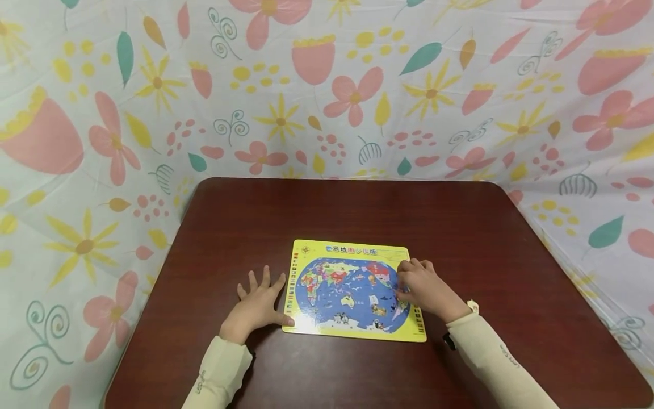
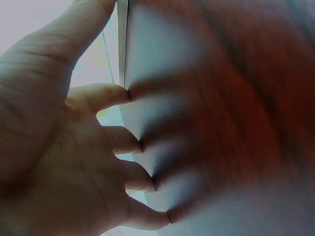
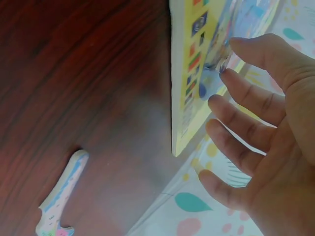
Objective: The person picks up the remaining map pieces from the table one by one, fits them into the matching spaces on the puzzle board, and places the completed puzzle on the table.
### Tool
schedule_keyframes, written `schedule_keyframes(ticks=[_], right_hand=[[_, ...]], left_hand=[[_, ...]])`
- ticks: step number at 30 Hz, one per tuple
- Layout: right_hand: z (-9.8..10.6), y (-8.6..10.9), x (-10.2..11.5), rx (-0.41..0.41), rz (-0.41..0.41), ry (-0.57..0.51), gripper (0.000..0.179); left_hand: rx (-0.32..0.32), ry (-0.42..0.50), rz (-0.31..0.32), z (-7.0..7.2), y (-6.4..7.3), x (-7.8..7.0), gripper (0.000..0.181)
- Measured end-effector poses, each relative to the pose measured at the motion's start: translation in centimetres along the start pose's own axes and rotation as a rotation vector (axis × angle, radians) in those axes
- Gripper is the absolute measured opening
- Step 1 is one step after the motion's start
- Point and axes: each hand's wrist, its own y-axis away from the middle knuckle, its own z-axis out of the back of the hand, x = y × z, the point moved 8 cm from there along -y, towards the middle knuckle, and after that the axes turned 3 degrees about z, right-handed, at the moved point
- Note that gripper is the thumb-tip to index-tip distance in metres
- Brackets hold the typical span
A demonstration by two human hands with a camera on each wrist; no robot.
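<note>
A yellow-bordered world map jigsaw puzzle (image 1: 352, 329) lies flat on the table, a blue oval map in its middle. My left hand (image 1: 260, 304) rests left of it with fingers spread and fingertips on the tabletop; its thumb lies on the board's lower left corner. The left wrist view shows those spread fingers (image 2: 118, 137) beside the board's edge. Over the right part of the map, my right hand (image 1: 426, 288) pinches a puzzle piece (image 3: 223, 63) between thumb and index finger. That piece is mostly hidden; the other right fingers are loosely bent.
A loose, narrow puzzle piece (image 3: 61, 194) with a blue and pink print lies on the table in the right wrist view. The dark reddish-brown table (image 1: 347, 210) has rounded far corners. Flower-printed white cloth (image 1: 306, 102) hangs behind it and along both sides.
</note>
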Motion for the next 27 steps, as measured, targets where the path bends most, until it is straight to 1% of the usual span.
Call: schedule_keyframes(ticks=[5,10,17,27], right_hand=[[-0.54,0.13,0.08,0.013,0.006,0.021,0.019],[-0.70,0.20,0.21,0.004,0.023,-0.008,0.019],[-0.55,0.15,0.18,-0.005,0.011,-0.012,0.020],[-0.76,0.11,0.07,0.006,-0.003,0.004,0.013]], left_hand=[[0.003,-0.011,-0.005,0.03,-0.05,-0.14,0.106],[0.020,-0.019,-0.002,-0.08,0.00,-0.16,0.107],[0.017,-0.026,-0.006,0.09,-0.20,-0.17,0.106],[0.020,-0.026,0.004,-0.23,-0.38,0.11,0.107]])
